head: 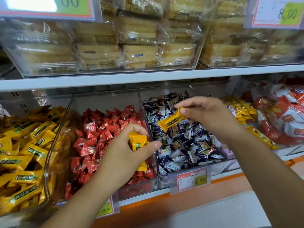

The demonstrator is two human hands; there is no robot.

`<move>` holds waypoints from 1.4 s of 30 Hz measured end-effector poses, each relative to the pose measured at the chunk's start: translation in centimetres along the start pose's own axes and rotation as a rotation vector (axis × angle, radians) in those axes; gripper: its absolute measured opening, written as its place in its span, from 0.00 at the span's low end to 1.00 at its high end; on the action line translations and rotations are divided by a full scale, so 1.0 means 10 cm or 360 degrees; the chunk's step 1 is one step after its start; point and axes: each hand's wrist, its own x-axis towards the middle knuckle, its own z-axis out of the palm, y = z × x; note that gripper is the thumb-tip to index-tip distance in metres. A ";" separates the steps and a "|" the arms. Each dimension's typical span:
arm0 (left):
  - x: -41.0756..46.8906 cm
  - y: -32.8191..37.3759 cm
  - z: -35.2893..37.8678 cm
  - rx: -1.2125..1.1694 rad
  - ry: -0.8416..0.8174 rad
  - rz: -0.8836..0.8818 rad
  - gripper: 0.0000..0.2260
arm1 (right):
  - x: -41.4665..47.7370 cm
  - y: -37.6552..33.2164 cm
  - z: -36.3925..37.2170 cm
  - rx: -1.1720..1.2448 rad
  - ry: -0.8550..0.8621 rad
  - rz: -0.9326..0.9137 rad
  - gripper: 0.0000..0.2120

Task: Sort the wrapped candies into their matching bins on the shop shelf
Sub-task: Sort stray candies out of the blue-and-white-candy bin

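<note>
In the head view, the right hand [205, 116] pinched a long yellow candy [171, 120] by one end between thumb and fingertips, holding it above the bin of dark-wrapped candies [184, 142]. The left hand [125, 155] had its grip pressed together around more yellow candies [137, 142], over the front of the red candy bin [98, 137]. The matching yellow bin [24, 145] stood at the far left of the lower shelf, well apart from the right hand.

The step in hand seemed to be carrying the strays home. To do it well, the right hand would probably need to cross over the red bin without loosening its pinch, or pass the candy to the left hand first. Releasing low inside the yellow bin would keep anything from bouncing into the red one beside it.
</note>
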 end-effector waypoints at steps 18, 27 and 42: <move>-0.03 -0.01 -0.10 0.0193 -0.0046 -0.0058 0.07 | -0.17 -0.01 0.04 -0.1312 -0.0908 0.0526 0.25; -0.06 0.01 0.05 0.0102 -0.0193 -0.0156 0.14 | -0.03 0.11 0.26 -0.1076 -0.0312 -0.0032 0.08; -0.04 -0.03 0.05 0.0071 -0.0270 -0.0239 0.14 | 0.19 0.35 0.73 -0.1745 -0.0578 0.0281 0.18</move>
